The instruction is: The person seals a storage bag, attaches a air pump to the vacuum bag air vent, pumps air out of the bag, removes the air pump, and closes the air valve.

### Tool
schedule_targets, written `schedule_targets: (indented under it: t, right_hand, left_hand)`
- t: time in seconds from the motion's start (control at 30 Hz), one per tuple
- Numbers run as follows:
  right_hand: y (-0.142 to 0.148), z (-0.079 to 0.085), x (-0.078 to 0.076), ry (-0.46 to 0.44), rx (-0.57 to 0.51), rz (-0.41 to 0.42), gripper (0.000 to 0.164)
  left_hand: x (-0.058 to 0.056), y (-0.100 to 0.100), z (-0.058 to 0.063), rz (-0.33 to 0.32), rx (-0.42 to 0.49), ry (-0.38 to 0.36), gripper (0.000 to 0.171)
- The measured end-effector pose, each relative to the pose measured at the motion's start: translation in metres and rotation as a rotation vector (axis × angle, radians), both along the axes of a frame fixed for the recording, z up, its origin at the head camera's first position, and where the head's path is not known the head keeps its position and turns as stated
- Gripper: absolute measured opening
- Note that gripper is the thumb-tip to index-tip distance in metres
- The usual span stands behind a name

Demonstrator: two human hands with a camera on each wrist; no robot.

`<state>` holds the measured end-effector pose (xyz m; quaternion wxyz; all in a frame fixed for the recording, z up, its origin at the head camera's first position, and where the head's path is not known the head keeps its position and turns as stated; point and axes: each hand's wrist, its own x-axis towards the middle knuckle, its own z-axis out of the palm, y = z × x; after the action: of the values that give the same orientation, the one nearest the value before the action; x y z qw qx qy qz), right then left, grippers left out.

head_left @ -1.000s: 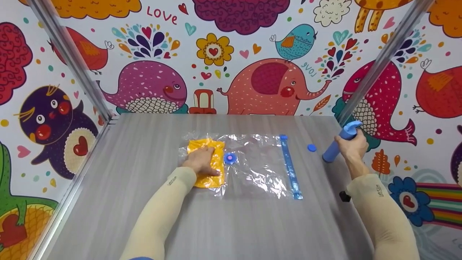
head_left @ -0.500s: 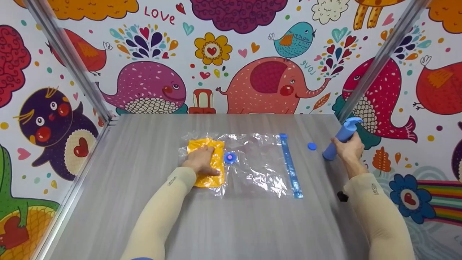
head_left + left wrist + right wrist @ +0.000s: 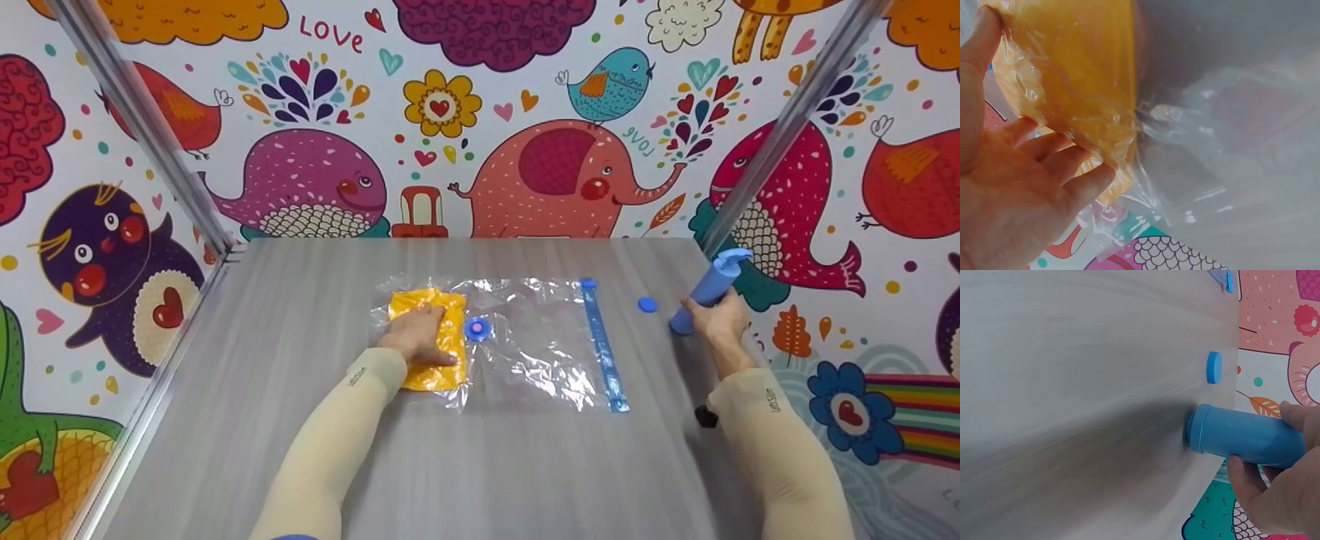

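Observation:
A clear vacuum storage bag (image 3: 536,330) lies flat, with a folded yellow item (image 3: 454,322) inside its left end. My left hand (image 3: 420,334) rests on that yellow part through the plastic, fingers spread across it. In the left wrist view the fingertips (image 3: 1103,174) touch the film over the yellow. Just right of the hand sits the bag's round blue valve (image 3: 478,328), and a blue zip strip (image 3: 602,345) closes off the right end. My right hand (image 3: 721,322) grips the barrel of a blue hand pump (image 3: 1241,433), which stands tilted, its lower end right at the tabletop.
A blue round cap (image 3: 647,304) lies on the grey table (image 3: 525,480) between the bag and the pump. Near the right forearm is a small black object (image 3: 706,416). Patterned walls with metal corner posts (image 3: 787,135) enclose the back and sides.
My right hand has shifted lower along the pump's barrel and slightly left, away from the pump's top. The left hand and the bag stay in place.

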<state>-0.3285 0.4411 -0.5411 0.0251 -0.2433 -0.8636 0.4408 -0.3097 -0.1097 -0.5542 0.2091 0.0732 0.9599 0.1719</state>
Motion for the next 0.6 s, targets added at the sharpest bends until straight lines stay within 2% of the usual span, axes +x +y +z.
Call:
schedule_targets:
  t: [0.2, 0.37, 0.6]
  right_hand:
    - [-0.001, 0.000, 0.004, 0.030, 0.020, 0.002, 0.090]
    - [-0.002, -0.001, 0.006, 0.010, -0.041, -0.004, 0.094]
    - [-0.001, -0.002, 0.011, -0.002, -0.051, 0.011, 0.102]
  left_hand:
    - [-0.001, 0.001, 0.000, -0.045, -0.021, 0.044, 0.108]
    - [0.000, 0.001, -0.001, -0.018, -0.001, 0.028, 0.106]
    - [-0.005, 0.002, -0.004, 0.032, 0.008, -0.026, 0.109]
